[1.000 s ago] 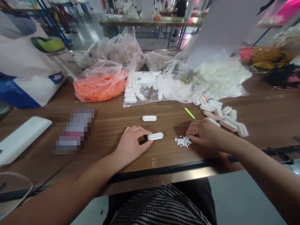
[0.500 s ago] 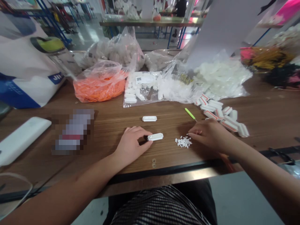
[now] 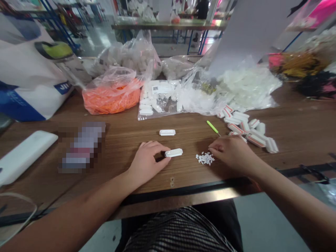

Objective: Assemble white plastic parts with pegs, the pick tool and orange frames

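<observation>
Between thumb and fingers, my left hand grips one end of a white connector housing, its face of small holes turned up. My right hand is closed, thumb against forefinger, at the right edge of a loose pile of tiny white plugs. Whatever is pinched there is too small to make out. A second white housing lies on the table beyond the held one. Past my right fingertips rests a thin tool with a lime-green handle.
Several white housings with orange strips are heaped at the right. Behind stand clear bags, one with orange pieces and one with white housings. A white power bank and a blurred-out object lie left on the wooden table.
My right hand's fingers have shifted slightly at the pile's edge. The left hand and its connector housing stay in place.
</observation>
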A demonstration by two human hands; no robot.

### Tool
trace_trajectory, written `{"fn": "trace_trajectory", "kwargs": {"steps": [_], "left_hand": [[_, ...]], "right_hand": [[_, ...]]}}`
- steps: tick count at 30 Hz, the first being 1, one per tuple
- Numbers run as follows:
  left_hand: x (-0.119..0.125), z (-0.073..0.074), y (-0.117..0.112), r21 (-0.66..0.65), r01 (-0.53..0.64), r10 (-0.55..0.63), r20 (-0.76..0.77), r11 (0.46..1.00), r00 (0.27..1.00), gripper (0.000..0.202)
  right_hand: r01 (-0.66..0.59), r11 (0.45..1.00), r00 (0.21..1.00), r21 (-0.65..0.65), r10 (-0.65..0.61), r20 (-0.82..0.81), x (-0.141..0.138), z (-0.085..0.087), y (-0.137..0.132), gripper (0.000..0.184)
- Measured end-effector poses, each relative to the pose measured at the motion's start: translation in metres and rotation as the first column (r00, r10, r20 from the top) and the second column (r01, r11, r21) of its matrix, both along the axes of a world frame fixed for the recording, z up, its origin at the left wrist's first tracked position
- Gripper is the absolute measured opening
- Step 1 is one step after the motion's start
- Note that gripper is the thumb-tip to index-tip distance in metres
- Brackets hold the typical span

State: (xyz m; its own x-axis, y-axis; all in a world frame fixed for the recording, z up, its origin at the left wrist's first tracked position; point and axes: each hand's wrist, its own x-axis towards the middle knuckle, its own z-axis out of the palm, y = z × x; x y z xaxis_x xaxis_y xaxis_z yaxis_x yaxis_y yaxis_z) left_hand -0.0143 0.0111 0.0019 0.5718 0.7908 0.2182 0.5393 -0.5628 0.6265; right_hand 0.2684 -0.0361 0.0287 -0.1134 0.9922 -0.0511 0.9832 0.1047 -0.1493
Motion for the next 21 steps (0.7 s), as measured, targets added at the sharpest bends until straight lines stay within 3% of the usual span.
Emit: {"fn": "trace_trajectory", "kwargs": {"steps": [3, 7, 16, 21], "left_hand": [[0.000, 0.000, 0.000, -0.003, -0.001, 0.001, 0.000, 1.000, 1.000, 0.010], [-0.001, -0.001, 0.000, 0.007, -0.001, 0.001, 0.004, 1.000, 1.000, 0.011], [0.000, 0.000, 0.000, 0.016, 0.002, -0.003, 0.009, 1.000, 1.000, 0.010], [0.000, 0.000, -0.002, -0.001, -0.012, 0.012, 0.002, 1.000, 1.000, 0.010]], "right_hand": [[-0.033, 0.999, 0.996, -0.009, 0.032, -0.080, 0.006, -0.003, 0.003, 0.023], [0.002, 0.998, 0.979, -0.062, -0.014, -0.201, 0.014, -0.007, 0.003, 0.024], [0.092, 0.994, 0.951, -0.060, -0.106, -0.291, 0.015, -0.015, 0.001, 0.019], [0.142, 0.987, 0.848, -0.079, -0.162, -0.505, 0.001, -0.009, 0.002, 0.017]]}}
